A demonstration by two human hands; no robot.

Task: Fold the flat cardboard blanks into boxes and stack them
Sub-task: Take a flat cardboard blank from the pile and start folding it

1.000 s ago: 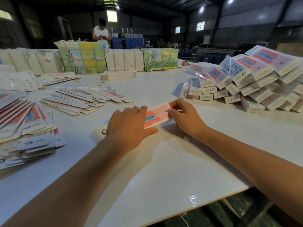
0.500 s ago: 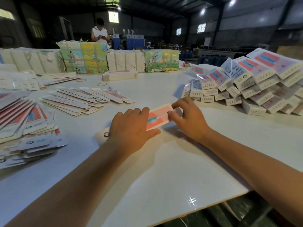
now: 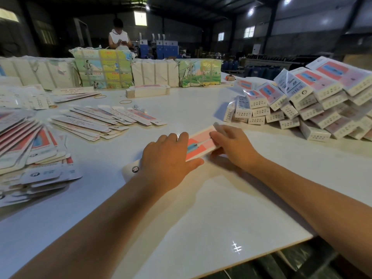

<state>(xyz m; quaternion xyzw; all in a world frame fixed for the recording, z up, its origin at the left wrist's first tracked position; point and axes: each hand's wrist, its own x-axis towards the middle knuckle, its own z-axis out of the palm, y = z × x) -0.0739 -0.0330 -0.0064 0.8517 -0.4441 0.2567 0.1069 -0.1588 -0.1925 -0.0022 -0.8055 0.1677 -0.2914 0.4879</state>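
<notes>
Since a moment ago my right hand (image 3: 231, 146) has slid inward along the cardboard blank (image 3: 198, 146), its fingers now curled over the far end and pinching it, thumb tucked under the near edge. My left hand (image 3: 169, 158) lies flat on the blank's other half, fingers nearly straight, pressing it onto the white table (image 3: 211, 208).

To my right a sloping pile of folded boxes (image 3: 314, 105) sits near the blank but apart from it. To my left are a fan of flat blanks (image 3: 104, 121) and a thicker heap of blanks (image 3: 30, 156) at the table's edge. Beyond them lie loose rubber bands (image 3: 125, 101), a banded bundle (image 3: 148, 90) and wrapped packs (image 3: 102, 68) along the far side; a person (image 3: 118, 38) stands behind those.

My left hand hides most of the blank; only a rounded tab (image 3: 133, 170) shows behind my wrist. Whether a flap is lifted under my right fingers I cannot tell. The visible part is pink and coral with a blue strip.
</notes>
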